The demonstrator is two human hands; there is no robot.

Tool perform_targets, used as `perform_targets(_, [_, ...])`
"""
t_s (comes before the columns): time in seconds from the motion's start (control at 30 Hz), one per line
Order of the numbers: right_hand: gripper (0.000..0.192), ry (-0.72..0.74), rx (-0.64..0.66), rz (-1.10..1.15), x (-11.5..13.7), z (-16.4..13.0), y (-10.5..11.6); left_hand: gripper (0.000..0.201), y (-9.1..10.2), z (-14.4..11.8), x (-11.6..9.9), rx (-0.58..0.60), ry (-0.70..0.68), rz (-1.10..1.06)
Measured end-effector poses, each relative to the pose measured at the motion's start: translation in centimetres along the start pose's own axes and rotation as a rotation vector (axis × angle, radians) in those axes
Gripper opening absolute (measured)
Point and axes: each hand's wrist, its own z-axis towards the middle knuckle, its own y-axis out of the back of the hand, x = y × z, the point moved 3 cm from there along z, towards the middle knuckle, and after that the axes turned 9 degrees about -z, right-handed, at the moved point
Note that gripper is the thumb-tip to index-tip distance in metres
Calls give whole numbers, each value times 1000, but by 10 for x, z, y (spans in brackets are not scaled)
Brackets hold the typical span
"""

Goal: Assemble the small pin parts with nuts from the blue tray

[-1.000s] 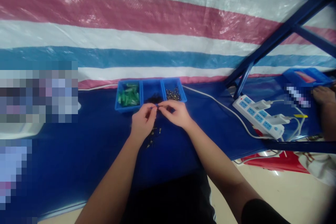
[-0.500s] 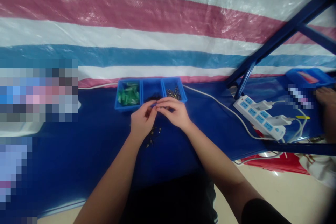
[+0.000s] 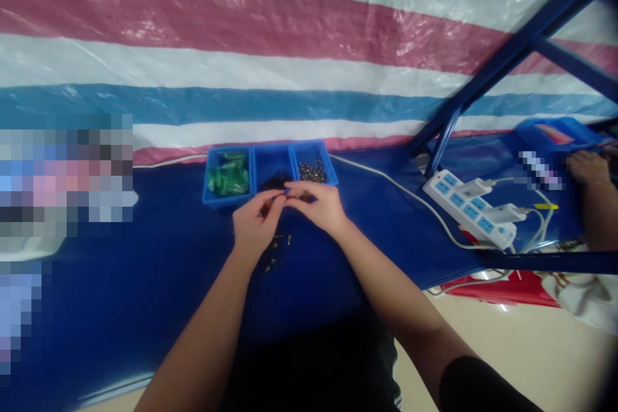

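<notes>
A striped plastic sheet (image 3: 251, 64) hung behind our blue-covered table (image 3: 154, 283). Over the table, our left hand (image 3: 253, 219) and right hand (image 3: 319, 207) met fingertip to fingertip, thumbs and forefingers pinched on a small blue piece (image 3: 286, 191). Most of it was hidden by our fingers, so we could not tell its shape. A dark patch showed in the hollow of the left hand; we could not say whether it was held there or lay behind.

We judged a slip the likeliest trouble: with so little to grip, uneven pressure from either thumb could have shot the piece into the tray or among the loose bits below, where it would have been hard to pick out.

The piece sat right at the tips of both hands, just in front of the middle compartment of the blue tray (image 3: 226, 201). That compartment held dark pieces (image 3: 276, 179), the left one green pieces (image 3: 229, 174), the right one shiny metal parts (image 3: 313, 170). Nearer us, loose metal parts (image 3: 271, 257) lay on the table below our fingers. Farther right stood a power strip (image 3: 468, 209), and beyond it a co-worker's hand (image 3: 589, 168).
</notes>
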Motion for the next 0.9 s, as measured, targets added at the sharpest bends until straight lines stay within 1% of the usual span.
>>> perform_targets(0.1, [26,7,-24,19,2,1,2,25,2,2,2,-28,75,-75])
perform_targets(0.2, [18,9,-72,-15,4,2,5,24,2,3,2,-26,111,-141])
perform_targets(0.3, [16,16,-78,-42,5,2,6,23,1,4,1,-12,110,-172])
perform_targets(0.43, [14,23,-42,-39,6,3,7,23,0,4,0,-6,116,-181])
perform_targets(0.63, [17,3,-8,32,7,3,6,24,1,4,1,-13,102,-148])
perform_targets(0.8, [18,-31,-28,10,6,2,5,26,1,3,0,-22,117,-123])
perform_targets(0.9, [19,-97,-33,-48,2,2,5,28,2,4,0,-55,135,-154])
